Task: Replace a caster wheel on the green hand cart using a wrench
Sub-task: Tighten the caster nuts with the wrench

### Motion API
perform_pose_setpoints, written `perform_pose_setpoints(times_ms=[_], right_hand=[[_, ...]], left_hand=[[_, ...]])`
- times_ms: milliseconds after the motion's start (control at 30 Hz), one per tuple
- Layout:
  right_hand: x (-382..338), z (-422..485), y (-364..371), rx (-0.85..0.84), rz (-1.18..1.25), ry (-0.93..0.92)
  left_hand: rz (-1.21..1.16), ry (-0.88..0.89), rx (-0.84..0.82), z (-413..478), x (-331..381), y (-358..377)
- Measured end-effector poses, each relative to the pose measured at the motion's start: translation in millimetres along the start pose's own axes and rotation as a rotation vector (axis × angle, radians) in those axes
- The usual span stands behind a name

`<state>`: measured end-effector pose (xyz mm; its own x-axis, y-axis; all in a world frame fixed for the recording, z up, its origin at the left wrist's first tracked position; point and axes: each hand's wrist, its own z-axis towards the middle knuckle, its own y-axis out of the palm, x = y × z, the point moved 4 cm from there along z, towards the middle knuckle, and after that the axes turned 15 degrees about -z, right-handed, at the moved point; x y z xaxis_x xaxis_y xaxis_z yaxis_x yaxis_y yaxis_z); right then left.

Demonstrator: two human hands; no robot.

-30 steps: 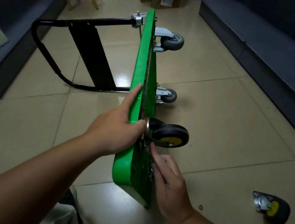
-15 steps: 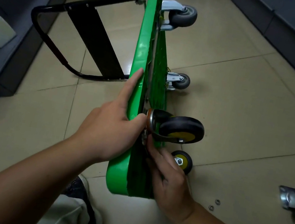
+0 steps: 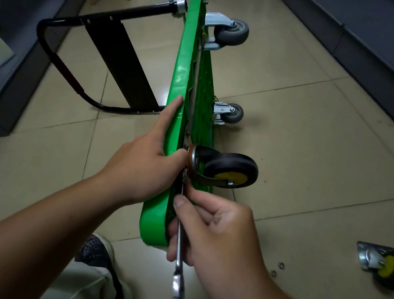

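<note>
Cart (image 3: 182,68) stands on its edge on the floor (image 3: 322,144), running toward twelve o'clock. My left hand (image 3: 147,162) grips its top rim, index finger straight. My right hand (image 3: 218,234) curls round the wrench (image 3: 179,264), whose head is up at the caster wheel (image 3: 231,170) mount. Loose caster (image 3: 388,267) lies at four o'clock.

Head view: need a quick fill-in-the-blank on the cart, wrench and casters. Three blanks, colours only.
1. The right hand grips the wrench while the left hand holds the ____ cart.
2. The loose caster lying on the floor has a ____ hub.
3. Both far casters on the cart have ____ wheels.

Missing words: green; yellow; grey.
</note>
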<state>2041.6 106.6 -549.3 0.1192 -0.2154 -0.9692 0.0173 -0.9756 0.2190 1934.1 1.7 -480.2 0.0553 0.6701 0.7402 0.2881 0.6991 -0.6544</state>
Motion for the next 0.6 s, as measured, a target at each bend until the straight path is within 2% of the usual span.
perform_pose_setpoints(times_ms=[100,167,233,400,600], right_hand=[[14.9,-20.3,-14.1,0.095,-0.225,-0.121],[29.2,-23.8,-31.9,0.12,-0.466,-0.281],[37.8,-13.1,-44.8,0.15,-0.609,-0.463],[46.4,25.5,-43.1,0.2,-0.756,-0.708],[52.1,43.4,-39.4,0.164,-0.783,-0.805]], left_hand=[[-0.066,-0.007,-0.03,-1.2,1.3,0.3],[-0.088,-0.013,-0.042,-0.8,-0.5,0.3],[-0.086,-0.008,-0.043,-0.6,-1.4,0.5],[-0.062,0.002,-0.036,-0.1,-1.0,0.4],[-0.063,-0.009,-0.039,-1.5,-1.4,-1.2]])
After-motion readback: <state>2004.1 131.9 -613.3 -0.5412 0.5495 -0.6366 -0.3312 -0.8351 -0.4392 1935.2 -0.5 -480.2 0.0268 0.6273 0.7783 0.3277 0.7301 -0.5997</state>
